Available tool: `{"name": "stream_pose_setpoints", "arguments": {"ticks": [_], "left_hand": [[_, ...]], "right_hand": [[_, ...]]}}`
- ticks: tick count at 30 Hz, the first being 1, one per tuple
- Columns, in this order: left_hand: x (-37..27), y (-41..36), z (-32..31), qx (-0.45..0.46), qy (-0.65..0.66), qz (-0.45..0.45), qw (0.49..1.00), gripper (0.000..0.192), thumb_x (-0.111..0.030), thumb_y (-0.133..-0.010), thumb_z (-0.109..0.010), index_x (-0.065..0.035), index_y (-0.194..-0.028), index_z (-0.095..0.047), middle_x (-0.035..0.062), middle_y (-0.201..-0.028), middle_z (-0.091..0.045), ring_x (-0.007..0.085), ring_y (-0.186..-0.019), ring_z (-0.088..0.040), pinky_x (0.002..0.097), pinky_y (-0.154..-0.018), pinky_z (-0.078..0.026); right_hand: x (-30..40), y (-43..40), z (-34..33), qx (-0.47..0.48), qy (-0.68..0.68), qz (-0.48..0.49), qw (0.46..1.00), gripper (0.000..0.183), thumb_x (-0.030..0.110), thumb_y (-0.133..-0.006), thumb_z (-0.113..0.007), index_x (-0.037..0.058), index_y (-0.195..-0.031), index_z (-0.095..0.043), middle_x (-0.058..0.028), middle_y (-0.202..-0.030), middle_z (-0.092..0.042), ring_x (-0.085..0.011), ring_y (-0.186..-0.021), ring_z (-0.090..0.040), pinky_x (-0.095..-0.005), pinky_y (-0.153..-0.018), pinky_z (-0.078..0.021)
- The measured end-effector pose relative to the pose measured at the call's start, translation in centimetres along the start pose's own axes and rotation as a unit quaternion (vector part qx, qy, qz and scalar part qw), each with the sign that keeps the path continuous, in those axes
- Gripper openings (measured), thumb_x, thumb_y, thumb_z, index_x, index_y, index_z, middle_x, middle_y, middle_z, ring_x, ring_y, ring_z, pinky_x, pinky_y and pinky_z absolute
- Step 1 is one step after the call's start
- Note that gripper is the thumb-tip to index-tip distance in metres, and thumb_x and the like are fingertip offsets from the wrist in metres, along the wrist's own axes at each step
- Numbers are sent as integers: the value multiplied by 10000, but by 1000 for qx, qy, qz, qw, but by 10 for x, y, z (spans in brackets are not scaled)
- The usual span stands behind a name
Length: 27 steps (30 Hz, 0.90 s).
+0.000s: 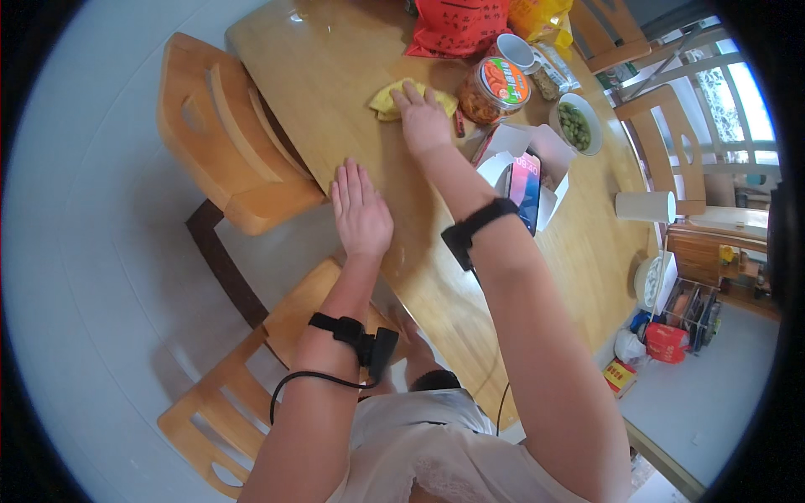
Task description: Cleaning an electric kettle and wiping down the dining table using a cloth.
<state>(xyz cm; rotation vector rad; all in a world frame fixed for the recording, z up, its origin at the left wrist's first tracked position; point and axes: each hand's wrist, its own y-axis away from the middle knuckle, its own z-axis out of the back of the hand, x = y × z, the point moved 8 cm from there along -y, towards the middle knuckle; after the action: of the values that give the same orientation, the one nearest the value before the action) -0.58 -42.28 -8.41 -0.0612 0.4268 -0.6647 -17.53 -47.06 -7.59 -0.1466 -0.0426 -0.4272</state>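
Observation:
My right hand (426,122) lies with its palm down on a yellow cloth (387,104) on the wooden table (333,82); whether its fingers grip the cloth cannot be told. To its right stand a clear plastic jar (481,104) of orange-brown food with a printed lid, and a small red and black item (460,124). My left hand (361,210) is at the near table edge, palm down, fingers extended and close together, holding nothing. Each forearm wears a black strap with a device and cable.
A phone (527,188) leans in an opened white box (553,151). Beyond are a bowl of green fruit (575,126), a white mug (514,51), a red bag (459,25) and a yellow bag (541,19). A white cylinder (644,207) stands farther right. Wooden chairs (220,126) flank the table.

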Motion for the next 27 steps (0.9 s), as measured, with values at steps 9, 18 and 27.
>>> {"name": "stream_pose_setpoints", "arguments": {"ticks": [9,18,27], "left_hand": [[3,0,3,-25,-5,-12,1000,509,-120,-855,-445,49,-1325,-347,180,-1428,-307,325,-1341,-249,436,-1117,-159],[-7,0,3,-42,-33,-42,998,474,-129,-863,-430,54,-1298,-385,194,-1408,-332,323,-1331,-267,427,-1116,-166],[-14,12,3,-34,-98,-29,994,472,-165,-870,-438,26,-1300,-396,201,-1396,-344,332,-1326,-274,434,-1111,-174]], "right_hand": [[6,2,1,-23,-26,-28,999,508,79,-779,-524,238,-1262,-516,-18,-1391,-412,-357,-1272,-362,-525,-984,-337],[27,169,35,-2,-81,60,995,506,156,-791,-530,197,-1294,-483,-73,-1401,-393,-351,-1286,-346,-520,-1040,-273],[29,363,79,117,-60,38,991,557,289,-815,-569,198,-1341,-411,-68,-1432,-336,-349,-1287,-334,-518,-1036,-287]]}}
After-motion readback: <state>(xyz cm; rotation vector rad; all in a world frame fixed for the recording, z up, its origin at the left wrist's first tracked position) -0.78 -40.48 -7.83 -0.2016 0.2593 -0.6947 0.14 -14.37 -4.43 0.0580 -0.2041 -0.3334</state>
